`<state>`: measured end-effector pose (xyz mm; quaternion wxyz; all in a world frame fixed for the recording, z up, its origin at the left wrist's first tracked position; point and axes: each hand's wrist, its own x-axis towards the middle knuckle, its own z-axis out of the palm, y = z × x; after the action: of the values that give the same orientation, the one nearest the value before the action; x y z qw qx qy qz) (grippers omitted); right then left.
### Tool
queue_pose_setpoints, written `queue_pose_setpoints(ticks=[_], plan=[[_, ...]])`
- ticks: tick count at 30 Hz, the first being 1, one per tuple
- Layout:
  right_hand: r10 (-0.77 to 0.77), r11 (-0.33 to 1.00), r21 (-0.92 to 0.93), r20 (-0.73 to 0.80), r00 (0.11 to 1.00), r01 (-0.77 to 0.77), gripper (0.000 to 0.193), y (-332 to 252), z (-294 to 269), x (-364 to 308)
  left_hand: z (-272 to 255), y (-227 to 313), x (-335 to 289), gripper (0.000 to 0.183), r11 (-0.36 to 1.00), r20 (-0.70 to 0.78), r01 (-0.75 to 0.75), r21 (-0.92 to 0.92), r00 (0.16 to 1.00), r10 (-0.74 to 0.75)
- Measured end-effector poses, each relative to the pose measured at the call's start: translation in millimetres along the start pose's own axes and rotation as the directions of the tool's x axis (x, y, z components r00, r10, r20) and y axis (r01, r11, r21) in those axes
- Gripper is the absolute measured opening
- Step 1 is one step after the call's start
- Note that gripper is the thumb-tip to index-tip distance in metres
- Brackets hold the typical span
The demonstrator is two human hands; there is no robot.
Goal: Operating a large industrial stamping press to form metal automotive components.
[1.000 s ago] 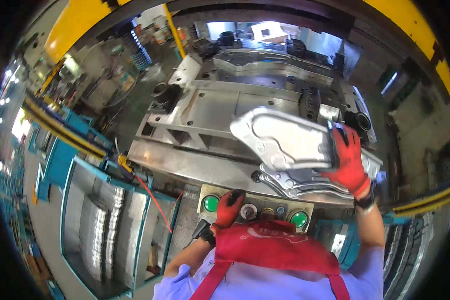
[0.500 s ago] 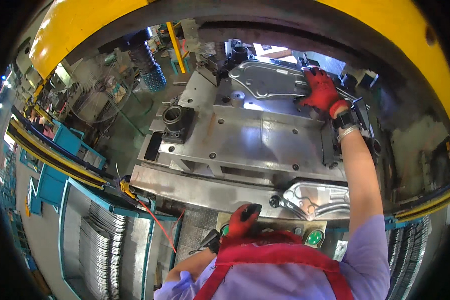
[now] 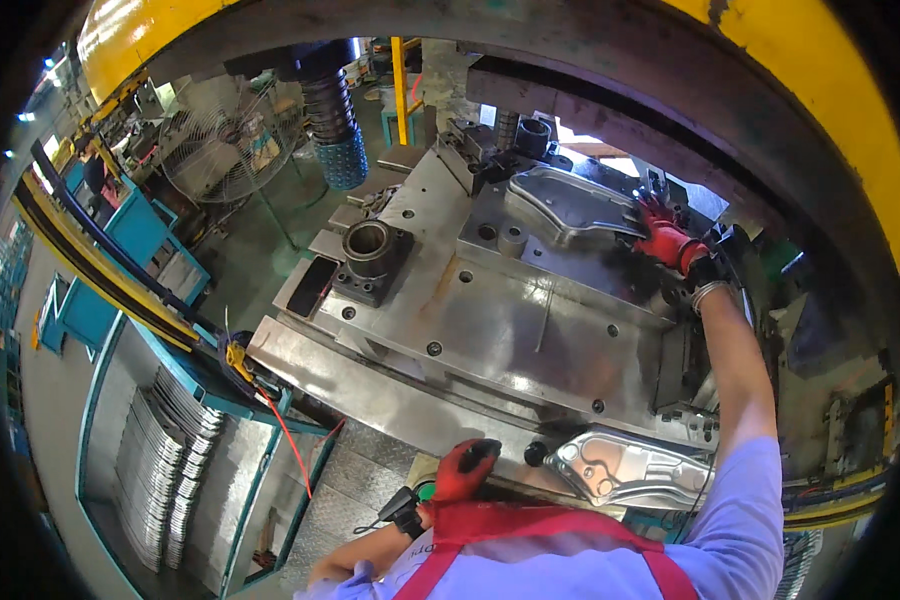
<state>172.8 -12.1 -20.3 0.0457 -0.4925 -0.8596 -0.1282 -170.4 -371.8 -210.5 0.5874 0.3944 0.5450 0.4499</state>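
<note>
A shaped grey metal panel [image 3: 568,205] lies on the raised block of a steel press die [image 3: 510,310]. My right hand [image 3: 667,238], in a red glove, reaches to the panel's right end, its fingers spread and touching it. My left hand [image 3: 467,468], in a red glove with black-coated fingers, is curled at the die's front edge; nothing shows in it. Beside that hand is a green button [image 3: 427,492], partly covered. A second, shinier metal panel [image 3: 630,470] rests at the front right, close to my body.
A teal bin [image 3: 98,400] at the left holds stacked metal parts [image 3: 160,470]. A round guide bushing [image 3: 367,247] stands up on the die's left. Yellow press framing [image 3: 830,100] arches overhead. A fan [image 3: 225,150] and a spring-wrapped post [image 3: 335,130] are behind.
My view has turned and shifted, so the die sits tilted and lower in the picture. My right hand stays at the panel's right end, and my left hand stays curled near the front edge.
</note>
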Motion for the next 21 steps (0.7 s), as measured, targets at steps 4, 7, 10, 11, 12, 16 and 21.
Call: queue_pose_setpoints(ticks=[4, 7, 10, 11, 12, 16, 21], plan=[[0.081, 0.978, 0.156, 0.318, 0.945, -0.136, 0.093, -9, -28, 14, 0, -19, 5, 0.032, 0.997, -0.03, -0.037, -0.063, 0.999, 0.035], [0.171, 0.98, 0.063, 0.235, 0.957, -0.19, 0.093, -22, -13, 3, 1, 3, -1, 0.031, 0.998, -0.056, -0.053, -0.023, 0.997, 0.052], [0.155, 0.987, 0.026, 0.139, 0.978, -0.16, 0.094, -18, -10, 0, 3, 8, 0, 0.029, 0.995, -0.076, -0.077, -0.061, 0.995, 0.072], [0.139, 0.989, 0.036, 0.142, 0.98, -0.145, 0.094, -13, -10, -2, 3, 6, 1, 0.029, 0.992, -0.081, -0.087, -0.09, 0.993, 0.08], [0.119, 0.991, 0.045, 0.149, 0.982, -0.127, 0.095, -14, -12, -2, 1, 12, 2, 0.028, 0.992, -0.086, -0.097, -0.087, 0.992, 0.089], [0.225, 0.974, -0.066, 0.393, 0.891, -0.217, 0.094, -46, -49, 12, -7, 21, -7, 0.029, 0.969, -0.209, -0.246, 0.011, 0.947, 0.243], [0.003, 0.954, 0.284, -0.318, 0.948, 0.092, 0.062, -131, -54, -88, -52, 6, -20, 0.035, 0.863, -0.455, -0.374, 0.34, 0.738, 0.499]])
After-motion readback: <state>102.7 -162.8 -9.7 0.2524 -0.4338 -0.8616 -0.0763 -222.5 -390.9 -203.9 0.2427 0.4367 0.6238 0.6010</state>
